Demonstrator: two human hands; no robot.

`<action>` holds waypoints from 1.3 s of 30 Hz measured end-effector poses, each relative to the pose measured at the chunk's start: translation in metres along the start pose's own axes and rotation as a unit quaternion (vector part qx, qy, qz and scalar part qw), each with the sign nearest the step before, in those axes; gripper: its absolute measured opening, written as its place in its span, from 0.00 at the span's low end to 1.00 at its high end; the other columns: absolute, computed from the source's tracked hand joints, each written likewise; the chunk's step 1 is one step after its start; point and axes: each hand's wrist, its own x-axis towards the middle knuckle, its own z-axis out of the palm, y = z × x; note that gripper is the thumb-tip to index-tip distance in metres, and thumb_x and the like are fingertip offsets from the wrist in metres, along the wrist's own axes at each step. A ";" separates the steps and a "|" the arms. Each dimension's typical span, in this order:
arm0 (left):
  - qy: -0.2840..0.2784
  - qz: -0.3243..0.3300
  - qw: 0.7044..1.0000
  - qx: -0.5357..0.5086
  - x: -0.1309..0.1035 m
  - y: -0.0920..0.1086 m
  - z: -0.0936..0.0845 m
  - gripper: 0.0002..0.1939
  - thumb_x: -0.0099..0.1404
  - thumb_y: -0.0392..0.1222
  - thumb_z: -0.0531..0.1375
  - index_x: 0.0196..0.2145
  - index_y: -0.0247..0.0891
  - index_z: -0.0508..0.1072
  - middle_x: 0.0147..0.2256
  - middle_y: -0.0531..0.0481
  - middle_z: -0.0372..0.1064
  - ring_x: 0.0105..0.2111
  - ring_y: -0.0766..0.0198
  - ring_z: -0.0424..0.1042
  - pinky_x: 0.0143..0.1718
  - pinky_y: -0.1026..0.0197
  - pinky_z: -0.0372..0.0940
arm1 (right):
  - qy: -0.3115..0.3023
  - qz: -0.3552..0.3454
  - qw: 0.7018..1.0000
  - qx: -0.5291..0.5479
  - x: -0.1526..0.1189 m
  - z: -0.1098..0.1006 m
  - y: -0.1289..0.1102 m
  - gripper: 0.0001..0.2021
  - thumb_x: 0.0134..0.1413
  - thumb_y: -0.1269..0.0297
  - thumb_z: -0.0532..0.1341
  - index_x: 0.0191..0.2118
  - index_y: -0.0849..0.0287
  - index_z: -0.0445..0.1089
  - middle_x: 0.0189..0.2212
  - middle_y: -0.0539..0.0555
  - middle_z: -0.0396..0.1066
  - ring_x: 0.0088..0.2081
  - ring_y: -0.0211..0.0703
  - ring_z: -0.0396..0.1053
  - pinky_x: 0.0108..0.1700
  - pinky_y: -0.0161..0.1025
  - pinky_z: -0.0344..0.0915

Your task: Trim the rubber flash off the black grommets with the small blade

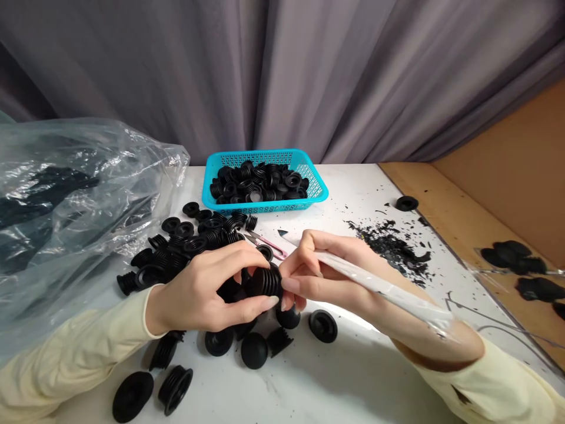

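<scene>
**Ribbed rubber part gripped at frame centre**

At centre frame, a black ribbed rubber bellows (265, 281) clasped by the left hand (207, 294), thumb under it and fingers curled over the top, lifted just above the white table (375, 377). Touching the part's right end, the right hand (318, 271), fingers closed round a slim white-handled tool (375, 282) wrapped in clear film, the handle running down and right along the forearm; tool tip hidden behind the fingers. Cream sleeves on both arms.

Just below the hands, several loose black caps (253, 350) scattered on the table, with two more at lower left. Left of centre, a heap of the same ribbed parts (189, 241), reaching up towards the basket. Just above the hands, pink-handled snips (269, 242) lying flat beside the heap.

Upper centre, a turquoise plastic basket (320, 189) filled with black ribbed parts. Left side of the frame, a large clear plastic bag (79, 194) holding more dark pieces. Right of centre, a pile of black trimmings (392, 244), with a single black ring (406, 203) above it near the table edge. Far right, a wooden board (485, 229) with dark pieces under clear plastic. Across the top, a grey curtain (282, 70).
</scene>
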 end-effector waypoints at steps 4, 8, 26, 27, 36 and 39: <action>0.019 -0.011 0.999 0.023 -0.001 0.001 0.001 0.10 0.58 0.32 0.61 0.39 0.32 0.67 0.31 0.48 0.69 0.27 0.69 0.66 0.28 0.67 0.67 | 0.036 -0.018 0.998 -0.053 0.003 -0.004 0.000 0.13 0.60 0.60 0.60 0.27 0.59 0.59 0.28 0.54 0.73 0.29 0.41 0.72 0.30 0.36 0.67; 0.025 -0.033 0.999 0.032 -0.002 0.003 -0.001 0.09 0.58 0.32 0.61 0.37 0.31 0.68 0.30 0.47 0.70 0.25 0.69 0.66 0.26 0.67 0.66 | 0.099 -0.039 0.990 -0.096 0.002 -0.008 -0.004 0.22 0.64 0.47 0.48 0.39 0.60 0.69 0.24 0.56 0.74 0.23 0.42 0.71 0.21 0.34 0.63; -0.018 -0.398 0.751 -0.526 0.001 0.004 -0.007 0.13 0.66 0.43 0.54 0.40 0.34 0.75 0.23 0.53 0.65 0.20 0.70 0.66 0.18 0.71 0.67 | 0.046 -0.081 0.704 -0.704 0.054 -0.054 0.064 0.10 0.62 0.63 0.56 0.29 0.59 0.61 0.27 0.53 0.64 0.24 0.38 0.62 0.25 0.33 0.55; -0.021 -0.404 0.737 -0.542 0.002 0.004 -0.008 0.14 0.67 0.44 0.53 0.40 0.33 0.75 0.23 0.52 0.65 0.21 0.69 0.66 0.17 0.71 0.67 | 0.042 -0.083 0.705 -0.703 0.057 -0.054 0.068 0.09 0.62 0.62 0.56 0.31 0.60 0.62 0.29 0.53 0.65 0.26 0.39 0.63 0.26 0.33 0.57; -0.045 -0.440 0.708 -0.551 0.005 0.007 -0.011 0.15 0.65 0.42 0.56 0.36 0.27 0.77 0.21 0.52 0.64 0.18 0.73 0.63 0.16 0.75 0.65 | 0.040 -0.057 0.663 -0.746 0.054 -0.045 0.072 0.09 0.55 0.80 0.52 0.39 0.65 0.65 0.32 0.59 0.67 0.27 0.45 0.65 0.27 0.38 0.56; -0.044 -0.454 0.690 -0.562 0.006 0.007 -0.012 0.17 0.64 0.43 0.55 0.35 0.26 0.78 0.20 0.52 0.63 0.17 0.73 0.63 0.15 0.74 0.65 | 0.042 -0.040 0.661 -0.748 0.049 -0.047 0.068 0.10 0.53 0.83 0.52 0.37 0.64 0.65 0.31 0.58 0.68 0.26 0.44 0.66 0.27 0.38 0.55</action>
